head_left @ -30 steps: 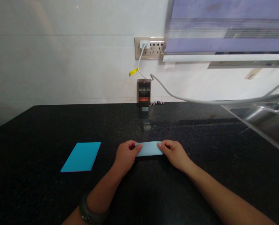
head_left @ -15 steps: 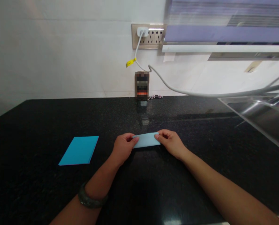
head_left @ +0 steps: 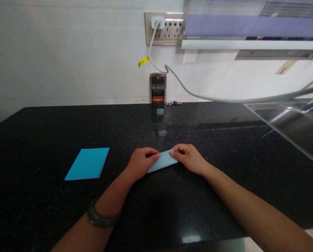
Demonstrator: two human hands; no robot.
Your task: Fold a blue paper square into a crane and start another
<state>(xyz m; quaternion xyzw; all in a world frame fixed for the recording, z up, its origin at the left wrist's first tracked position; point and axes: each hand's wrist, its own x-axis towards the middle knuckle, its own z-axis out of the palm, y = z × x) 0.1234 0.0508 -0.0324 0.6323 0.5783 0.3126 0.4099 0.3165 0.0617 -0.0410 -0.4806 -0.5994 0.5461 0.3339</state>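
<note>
A folded strip of pale blue paper (head_left: 161, 162) is held between my two hands, tilted with its right end farther from me. My left hand (head_left: 143, 161) pinches its upper left edge, thumb on top and fingers behind. At the upper right corner my right hand (head_left: 188, 158) grips the paper the same way, the thumb pressing on its face. Fingertips behind the strip are hidden. To the left, a stack of bright blue square paper (head_left: 88, 163) lies flat on the black countertop (head_left: 151, 210).
A phone (head_left: 158, 89) leans upright on the wall, with a beaded strap (head_left: 174, 103) beside it. A white cable (head_left: 188, 89) runs from the wall socket (head_left: 169, 29) toward the right. A metal sink (head_left: 300, 122) is set into the counter at right.
The paper strip has tilted, its left end dropping nearer to me. My left thumb has slid right along its upper edge. The camera view has shifted slightly downward.
</note>
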